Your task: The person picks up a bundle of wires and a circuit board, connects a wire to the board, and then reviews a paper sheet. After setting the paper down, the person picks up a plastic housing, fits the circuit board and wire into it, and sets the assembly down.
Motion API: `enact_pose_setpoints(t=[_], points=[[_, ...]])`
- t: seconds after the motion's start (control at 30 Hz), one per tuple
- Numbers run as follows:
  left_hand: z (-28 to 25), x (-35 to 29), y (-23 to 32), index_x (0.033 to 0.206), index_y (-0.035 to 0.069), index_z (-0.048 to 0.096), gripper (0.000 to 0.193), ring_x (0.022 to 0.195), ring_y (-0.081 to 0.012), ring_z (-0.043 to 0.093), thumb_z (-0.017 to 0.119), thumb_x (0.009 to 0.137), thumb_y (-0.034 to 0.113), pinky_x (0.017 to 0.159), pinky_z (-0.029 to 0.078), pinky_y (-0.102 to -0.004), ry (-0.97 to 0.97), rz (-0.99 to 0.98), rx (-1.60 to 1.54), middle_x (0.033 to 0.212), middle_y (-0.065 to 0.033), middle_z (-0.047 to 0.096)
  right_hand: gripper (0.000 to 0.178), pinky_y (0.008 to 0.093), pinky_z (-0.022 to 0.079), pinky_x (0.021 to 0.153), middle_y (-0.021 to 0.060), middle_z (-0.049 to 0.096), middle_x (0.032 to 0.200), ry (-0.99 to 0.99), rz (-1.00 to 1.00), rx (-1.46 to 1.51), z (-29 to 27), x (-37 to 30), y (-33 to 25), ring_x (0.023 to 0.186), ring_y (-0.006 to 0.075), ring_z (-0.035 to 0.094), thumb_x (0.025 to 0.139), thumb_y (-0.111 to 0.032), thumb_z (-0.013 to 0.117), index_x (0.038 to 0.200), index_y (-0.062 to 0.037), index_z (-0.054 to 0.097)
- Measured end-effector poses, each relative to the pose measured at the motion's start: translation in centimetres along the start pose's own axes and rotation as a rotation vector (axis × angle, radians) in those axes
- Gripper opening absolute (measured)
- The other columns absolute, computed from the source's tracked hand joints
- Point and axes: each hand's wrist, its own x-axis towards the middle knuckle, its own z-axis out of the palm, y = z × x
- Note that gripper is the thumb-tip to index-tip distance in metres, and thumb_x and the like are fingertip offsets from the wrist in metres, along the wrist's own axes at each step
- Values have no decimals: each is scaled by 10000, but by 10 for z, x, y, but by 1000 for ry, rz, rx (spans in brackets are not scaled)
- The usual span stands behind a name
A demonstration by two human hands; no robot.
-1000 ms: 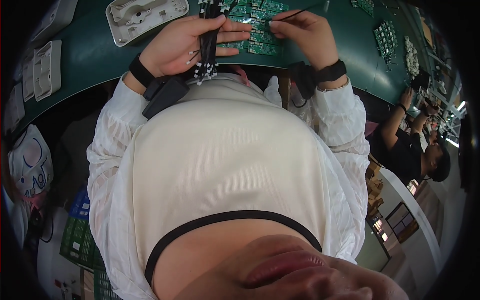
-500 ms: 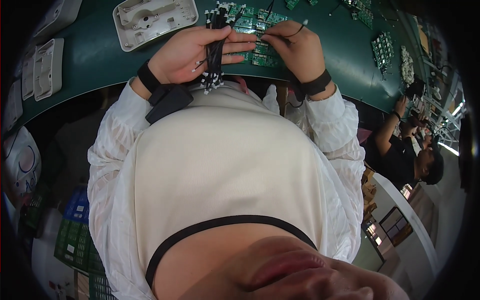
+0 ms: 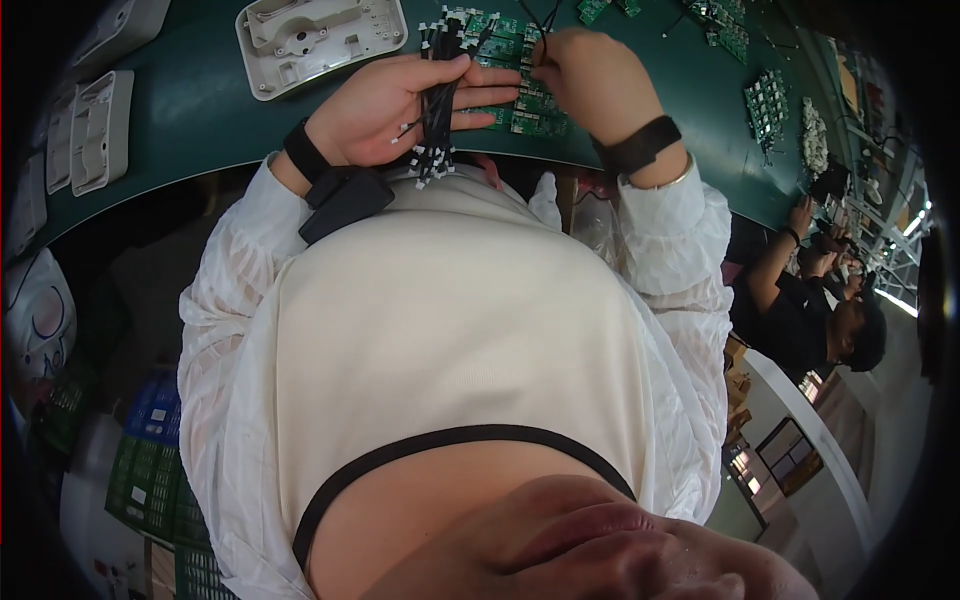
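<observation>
A bundle of thin black cables with small white plugs (image 3: 437, 112) lies across my left hand (image 3: 375, 112). The thumb clamps the bundle while the other fingers stretch out flat beneath it, toward the circuit boards. Several green circuit boards (image 3: 538, 122) sit in a panel on the table just beyond those fingertips. My right hand (image 3: 595, 85) is pinched over the right side of the boards, back of the hand upward. A black cable (image 3: 544, 32) runs up from its fingertips; the cable's end at the boards is hidden by the fingers.
A light-grey plastic housing (image 3: 322, 50) lies left of the boards on the green table (image 3: 190, 110). More housings (image 3: 100, 130) stand far left. Other circuit boards (image 3: 766, 108) and a white heap (image 3: 814, 140) lie at right. A co-worker (image 3: 815, 310) sits farther right.
My right hand has moved slightly up and rolled over its fingertips. The white-ended cable that stuck out above it no longer shows there. My left hand still holds the bundle.
</observation>
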Motion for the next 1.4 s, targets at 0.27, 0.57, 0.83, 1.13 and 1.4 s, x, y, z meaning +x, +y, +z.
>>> enact_pose_setpoints(t=[0.27, 0.57, 0.83, 1.13, 1.4], points=[[-3, 3, -2, 1424, -103, 398, 460, 1352, -299, 505, 394, 1090, 214, 1126, 441, -397, -9, -19, -17, 1447, -217, 504, 174, 386, 522, 646, 96, 684, 741, -245, 177, 162, -20, 26, 9, 715, 300, 673, 742, -170, 788, 846, -60, 703], [-1, 0, 0, 1369, -105, 477, 428, 1348, -281, 511, 449, 1076, 207, 1127, 442, -389, -33, 23, 50, 1422, -202, 535, 228, 307, 502, 632, 50, 691, 770, -163, 264, 287, -26, -12, -6, 686, 183, 649, 808, -228, 801, 934, -53, 726], [12, -5, 8, 1273, -84, 569, 354, 1221, -296, 617, 522, 1050, 186, 1081, 490, -386, -45, 70, 157, 1295, -174, 628, 204, 214, 443, 602, -32, 671, 862, 177, 196, 1189, -18, -25, -25, 712, 46, 559, 917, -150, 727, 1085, -36, 706], [30, -5, 11, 1279, -27, 588, 312, 1191, -285, 634, 560, 1032, 161, 1057, 511, -399, -32, 91, 255, 1243, -153, 653, 76, 301, 494, 596, 104, 661, 732, 220, 435, 1535, -42, -5, -52, 637, 174, 621, 832, 5, 703, 905, 4, 680], [48, 2, 13, 1224, -27, 597, 275, 1070, -209, 644, 532, 1044, 170, 952, 533, -353, 123, 208, 131, 1199, -133, 660, 216, 208, 455, 705, -4, 682, 908, 0, 243, 1316, -29, -42, -36, 786, 52, 570, 901, -125, 739, 1074, -2, 698]])
